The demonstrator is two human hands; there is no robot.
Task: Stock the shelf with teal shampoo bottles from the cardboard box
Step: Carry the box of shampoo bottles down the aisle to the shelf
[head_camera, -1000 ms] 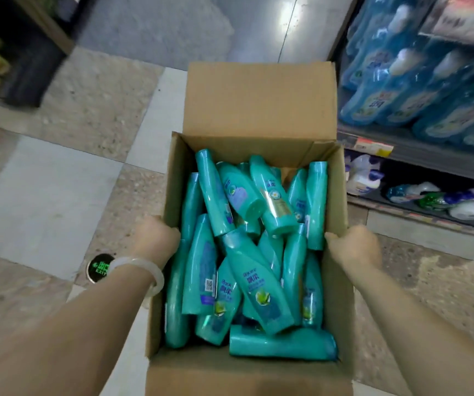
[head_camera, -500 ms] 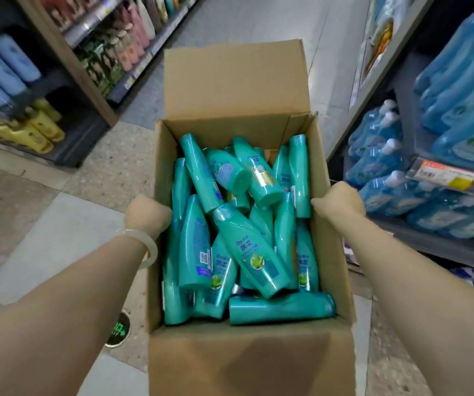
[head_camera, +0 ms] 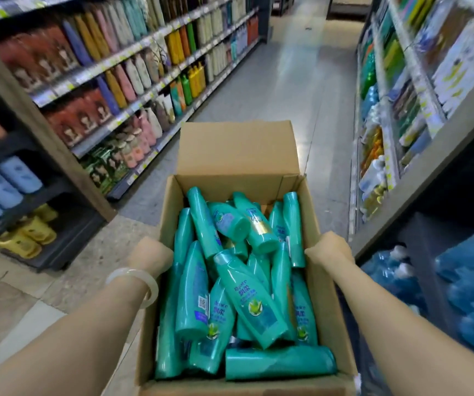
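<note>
Now both hands, left hand at nine o'clock, right hand at three, grip the cardboard box walls; keep it level so the teal shampoo bottles stay in.

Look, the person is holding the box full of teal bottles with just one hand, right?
Not quite. The head view shows both hands holding it: the left hand grips one side of the cardboard box and the right hand grips the other. The teal bottles do fill it.

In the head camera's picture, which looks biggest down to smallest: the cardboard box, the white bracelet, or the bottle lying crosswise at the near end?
1. Cardboard box, by far the largest.
2. Crosswise bottle.
3. Bracelet, smallest, though its nearness to the camera may flatter it.
</note>
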